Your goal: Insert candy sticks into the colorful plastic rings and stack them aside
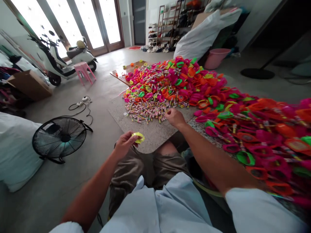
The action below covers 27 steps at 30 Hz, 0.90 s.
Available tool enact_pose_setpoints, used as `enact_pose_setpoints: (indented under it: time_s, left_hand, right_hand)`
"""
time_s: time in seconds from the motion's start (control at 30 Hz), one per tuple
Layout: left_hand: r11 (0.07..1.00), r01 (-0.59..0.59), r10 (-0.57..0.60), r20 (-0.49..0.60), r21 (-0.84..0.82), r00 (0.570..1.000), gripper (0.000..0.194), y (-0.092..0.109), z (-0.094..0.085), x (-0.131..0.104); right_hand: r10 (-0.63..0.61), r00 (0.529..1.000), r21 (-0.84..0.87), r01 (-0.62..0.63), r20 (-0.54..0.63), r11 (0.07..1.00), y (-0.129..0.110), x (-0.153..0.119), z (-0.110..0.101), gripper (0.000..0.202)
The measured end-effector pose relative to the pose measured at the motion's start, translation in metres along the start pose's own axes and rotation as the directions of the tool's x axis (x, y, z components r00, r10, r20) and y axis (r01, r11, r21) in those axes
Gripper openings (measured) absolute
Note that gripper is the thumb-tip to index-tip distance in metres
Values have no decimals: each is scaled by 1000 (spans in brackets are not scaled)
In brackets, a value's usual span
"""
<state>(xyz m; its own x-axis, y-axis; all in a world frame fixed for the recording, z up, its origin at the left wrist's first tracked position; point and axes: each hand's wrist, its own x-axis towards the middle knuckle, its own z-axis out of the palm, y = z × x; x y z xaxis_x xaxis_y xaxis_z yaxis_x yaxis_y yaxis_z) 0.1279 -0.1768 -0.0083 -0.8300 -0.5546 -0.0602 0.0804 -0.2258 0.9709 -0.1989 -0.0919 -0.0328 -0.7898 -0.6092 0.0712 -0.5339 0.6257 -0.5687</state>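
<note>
My left hand (pixel 124 143) holds a yellow ring-shaped plastic piece (pixel 138 138) between thumb and fingers, above my lap. My right hand (pixel 175 117) is at the near edge of a heap of small wrapped tubes (pixel 148 111), its fingers pinched together. Whether something small is between those fingertips I cannot make out. The tubes have pale and pink bands and lie loose on a grey speckled board (pixel 155 139). Behind and to the right of them spreads a large pile of pink, orange, green and yellow plastic rings (pixel 194 81), with more tubes mixed in.
On the floor at left stands a black fan (pixel 59 139), near a cable with a socket block (pixel 79 104). A pink stool (pixel 84 72) and a scooter (pixel 65 60) are farther back. White sacks (pixel 198 34), a pink bucket (pixel 216 58) and a shoe rack (pixel 167 26) stand behind the pile.
</note>
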Motion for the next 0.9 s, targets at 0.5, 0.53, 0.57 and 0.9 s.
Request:
enact_pose_setpoints:
  time_s: [0.5, 0.53, 0.57, 0.9]
  left_hand:
    - [990, -69, 88, 158, -126, 984, 37, -2, 29, 4]
    - [991, -65, 84, 164, -116, 983, 39, -2, 29, 3]
    - [992, -64, 82, 167, -109, 983, 41, -3, 30, 3]
    - [969, -236, 241, 78, -78, 967, 43, -2, 30, 1]
  right_hand:
    - [-205, 977, 959, 4, 57, 285, -74, -188, -13, 16]
    - [-222, 973, 953, 13, 57, 304, -74, -188, -13, 16]
    - [-239, 969, 948, 23, 56, 317, -74, -187, -13, 16]
    - [-194, 981, 930, 45, 28, 364, -76, -194, -14, 19]
